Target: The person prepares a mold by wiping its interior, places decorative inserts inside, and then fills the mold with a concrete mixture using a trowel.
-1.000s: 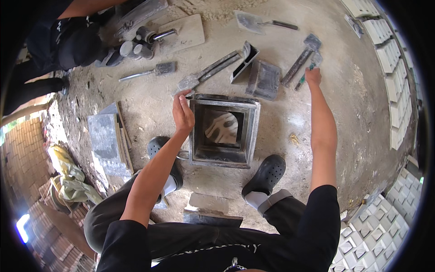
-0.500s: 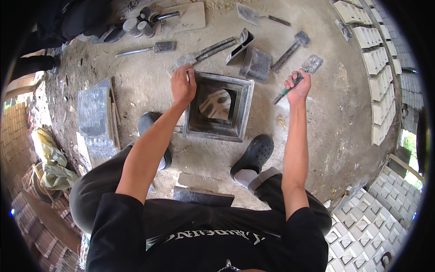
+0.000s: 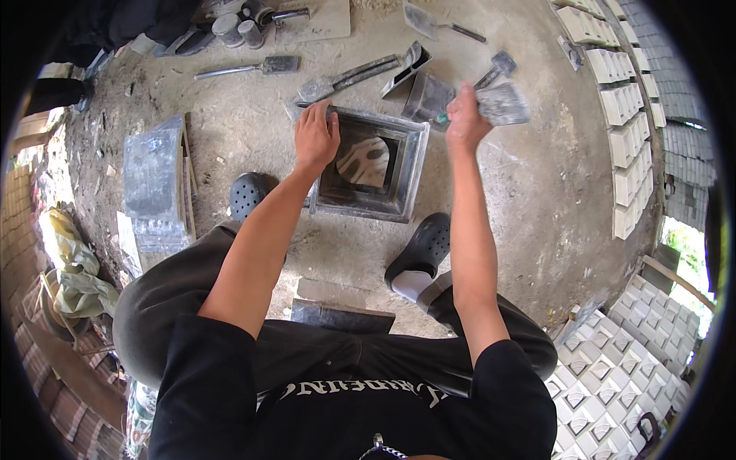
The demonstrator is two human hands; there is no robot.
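A dark square metal mold (image 3: pixel 420 165) with stepped inner walls sits on the ground between my feet. Down inside it shows a pale surface with dark curved patches (image 3: pixel 363 162). My left hand (image 3: pixel 314 139) lies on the mold's far-left corner, fingers stretched out over the rim. Beyond the mold's right side, my right hand (image 3: pixel 468 123) is closed round the handle of a trowel (image 3: pixel 504 104). Its broad grey blade points right and is smeared by motion; a bit of green handle shows beside the fist. Just behind that hand stands a dark metal block (image 3: pixel 428 96).
Beyond the mold lie a long-handled tool (image 3: pixel 349 80), an angled metal piece (image 3: pixel 406 70), a flat-bladed tool (image 3: pixel 280 65) and another trowel (image 3: pixel 423 21). Stacked dark plates (image 3: pixel 153 178) are at left. Pale blocks (image 3: pixel 622 104) line the right; patterned blocks (image 3: pixel 613 360) stand lower right.
My right hand has swung left and away from me with the trowel, toward the dark block, and the blade has turned to face broadside. My left hand stays on the mold's corner.
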